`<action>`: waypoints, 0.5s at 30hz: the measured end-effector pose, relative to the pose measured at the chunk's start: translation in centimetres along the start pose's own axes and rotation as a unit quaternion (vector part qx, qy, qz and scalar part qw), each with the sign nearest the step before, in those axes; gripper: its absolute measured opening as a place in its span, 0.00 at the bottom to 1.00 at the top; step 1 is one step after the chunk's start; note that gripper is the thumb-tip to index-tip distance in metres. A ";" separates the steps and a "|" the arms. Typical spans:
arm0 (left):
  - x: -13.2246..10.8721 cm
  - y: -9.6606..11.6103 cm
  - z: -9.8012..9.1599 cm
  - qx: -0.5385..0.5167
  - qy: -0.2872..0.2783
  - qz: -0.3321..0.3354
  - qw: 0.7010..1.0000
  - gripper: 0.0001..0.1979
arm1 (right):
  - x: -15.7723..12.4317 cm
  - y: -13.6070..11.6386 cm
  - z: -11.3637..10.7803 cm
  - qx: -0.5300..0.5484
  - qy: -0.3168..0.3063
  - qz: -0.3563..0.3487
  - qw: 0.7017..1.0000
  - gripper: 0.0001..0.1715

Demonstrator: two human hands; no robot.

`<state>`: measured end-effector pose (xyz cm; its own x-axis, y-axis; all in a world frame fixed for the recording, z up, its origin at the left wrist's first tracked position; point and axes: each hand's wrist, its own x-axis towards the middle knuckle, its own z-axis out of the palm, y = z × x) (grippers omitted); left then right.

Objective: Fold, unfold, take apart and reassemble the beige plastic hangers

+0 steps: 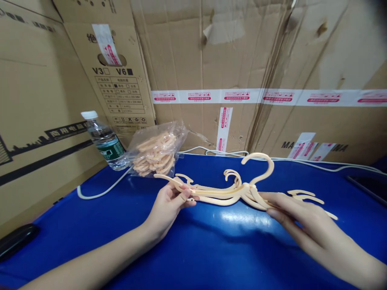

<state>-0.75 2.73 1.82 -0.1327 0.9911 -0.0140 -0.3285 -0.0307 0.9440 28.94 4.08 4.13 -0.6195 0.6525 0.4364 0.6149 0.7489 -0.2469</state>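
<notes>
A cream plastic clothes hanger (223,195) is held up between my two hands, its hook pointing upward. My left hand (169,205) pinches one arm of it between thumb and fingers. The other arm is gripped by my right hand (305,217), whose fingers partly cover it. Behind the held hanger, more cream hangers (232,175) lie on the blue table (193,249), their small hooks and arm ends showing on both sides. How many lie there I cannot tell.
A clear plastic bag (157,149) full of cream pieces lies at the back left, beside a water bottle (105,143). White cable (290,160) runs along the back edge. Cardboard boxes (193,52) wall in the table. A black object (18,241) sits at the left edge.
</notes>
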 end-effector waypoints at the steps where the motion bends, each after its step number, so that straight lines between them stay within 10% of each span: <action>1: -0.1 -0.1 0.0 0.005 -0.001 -0.005 1.000 0.22 | 0.0 0.3 -0.1 0.007 0.001 0.014 1.000 0.19; 4: -0.8 -0.4 0.1 0.037 -0.054 -0.024 0.998 0.18 | 0.2 1.1 -0.7 0.037 -0.011 0.054 0.998 0.18; 8: -2.9 -0.7 0.5 0.193 -0.288 0.033 0.937 0.08 | 0.4 1.8 -1.8 0.060 -0.039 0.100 0.992 0.19; 13: -4.6 -0.1 1.0 0.444 -0.492 0.406 0.630 0.06 | 0.7 1.6 -2.0 0.074 -0.124 0.084 0.986 0.14; 15: -4.5 0.0 1.0 0.489 -0.466 0.441 0.591 0.07 | 0.9 1.4 -1.6 0.066 -0.138 0.077 0.985 0.11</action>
<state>0.76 -1.58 2.15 0.8733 0.3008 0.3834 0.2422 -0.9506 0.1940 30.03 5.49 5.57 -0.6442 0.7523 0.1379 0.6545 0.6355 -0.4096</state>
